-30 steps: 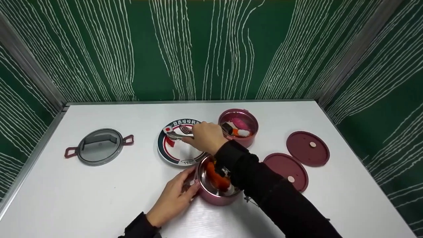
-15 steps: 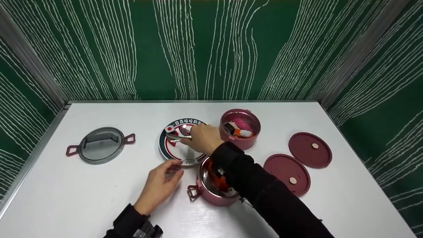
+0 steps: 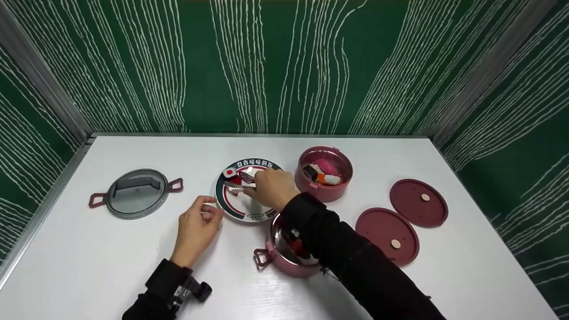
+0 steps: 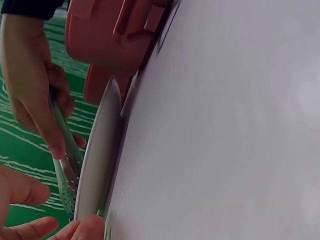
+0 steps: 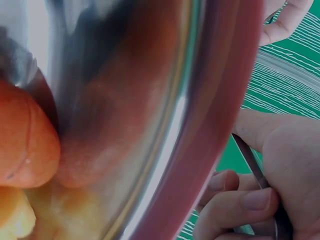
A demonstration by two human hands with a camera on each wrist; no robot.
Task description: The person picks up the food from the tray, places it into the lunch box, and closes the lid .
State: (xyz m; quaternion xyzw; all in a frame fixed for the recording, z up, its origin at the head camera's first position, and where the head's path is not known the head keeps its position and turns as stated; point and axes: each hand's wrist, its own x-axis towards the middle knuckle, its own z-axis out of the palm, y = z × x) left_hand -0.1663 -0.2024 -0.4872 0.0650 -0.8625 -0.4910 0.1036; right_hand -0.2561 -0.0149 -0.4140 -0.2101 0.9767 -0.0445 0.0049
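My right hand grips metal tongs with perforated tips, held low over a patterned plate. The tips are spread apart, and a red piece lies close to them on the plate. A small sushi roll with a red centre rests by the far left rim. Fingers bent loosely, my left hand is beside the plate's left edge; in the left wrist view its fingertips are at the rim, and contact is unclear. Below my right forearm stands a pink pot holding an orange carrot-like piece.
A second pink pot with several toy food pieces stands behind, to the right of the plate. Two dark red lids lie at right. At left lies a glass-topped lid with two handles. Green walls border the table.
My left hand has let go of the near pot's side and moved left and forward to the plate's edge. The right hand with the tongs has barely moved.
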